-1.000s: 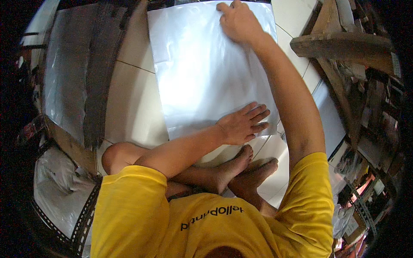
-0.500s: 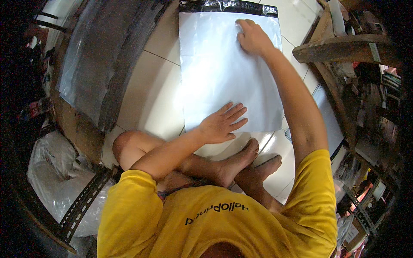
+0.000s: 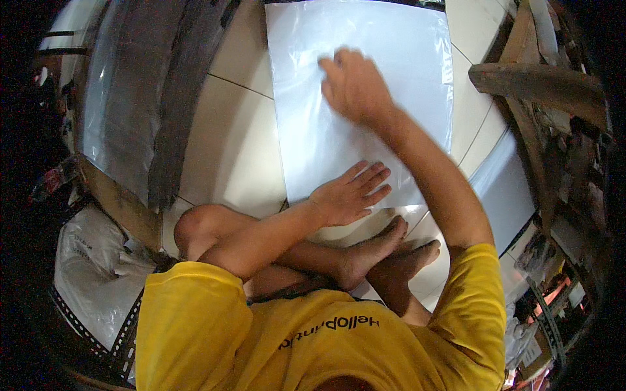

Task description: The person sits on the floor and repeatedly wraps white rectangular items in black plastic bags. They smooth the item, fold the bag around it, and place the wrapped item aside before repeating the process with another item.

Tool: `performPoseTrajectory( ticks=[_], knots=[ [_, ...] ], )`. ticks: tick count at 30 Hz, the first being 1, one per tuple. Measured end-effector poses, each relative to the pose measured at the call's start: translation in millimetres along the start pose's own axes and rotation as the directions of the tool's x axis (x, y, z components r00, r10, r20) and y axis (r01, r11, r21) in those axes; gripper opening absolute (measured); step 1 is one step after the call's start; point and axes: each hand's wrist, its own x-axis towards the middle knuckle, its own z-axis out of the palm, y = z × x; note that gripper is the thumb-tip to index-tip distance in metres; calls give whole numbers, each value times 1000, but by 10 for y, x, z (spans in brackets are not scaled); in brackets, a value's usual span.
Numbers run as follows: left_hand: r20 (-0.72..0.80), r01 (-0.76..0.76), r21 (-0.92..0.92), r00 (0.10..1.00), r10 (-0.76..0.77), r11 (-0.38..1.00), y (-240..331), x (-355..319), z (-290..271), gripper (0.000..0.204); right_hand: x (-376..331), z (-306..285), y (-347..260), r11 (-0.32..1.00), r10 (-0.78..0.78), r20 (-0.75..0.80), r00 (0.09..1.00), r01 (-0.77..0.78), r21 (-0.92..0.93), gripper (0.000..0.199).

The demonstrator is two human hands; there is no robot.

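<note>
A large white plastic mailing bag (image 3: 306,98) lies flat on the tiled floor in front of me. My left hand (image 3: 349,193) presses palm down on its near edge, fingers spread. My right hand (image 3: 352,85) rests flat on the upper middle of the bag, blurred by motion. My crossed bare feet (image 3: 385,254) lie just below the bag's near edge. Neither hand grips anything.
A stack of grey and clear plastic sheets (image 3: 137,98) lies at the left on a cardboard box (image 3: 117,195). A white sack (image 3: 91,267) sits at the lower left. Wooden furniture legs (image 3: 535,78) and clutter stand at the right. Another white sheet (image 3: 508,189) lies under my right arm.
My right hand has slid from the bag's far edge down toward its middle. My left hand has stayed on the near edge. The view has shifted nearer to the bag.
</note>
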Motion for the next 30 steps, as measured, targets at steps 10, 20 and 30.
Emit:
performPoseTrajectory(
  ticks=[10,20,30],
  knots=[
    [-85,5,139,996,7,990,28,-31,53,63,792,26,239,984,136,-65,989,-142,-104,41],
    [-278,21,-328,953,-118,944,-28,25,480,66,-644,-42,-884,977,30,195,980,-70,202,21],
    [-151,-25,118,988,42,993,16,-54,111,69,1283,6,-75,973,230,326,917,-208,-99,51]
  ],
)
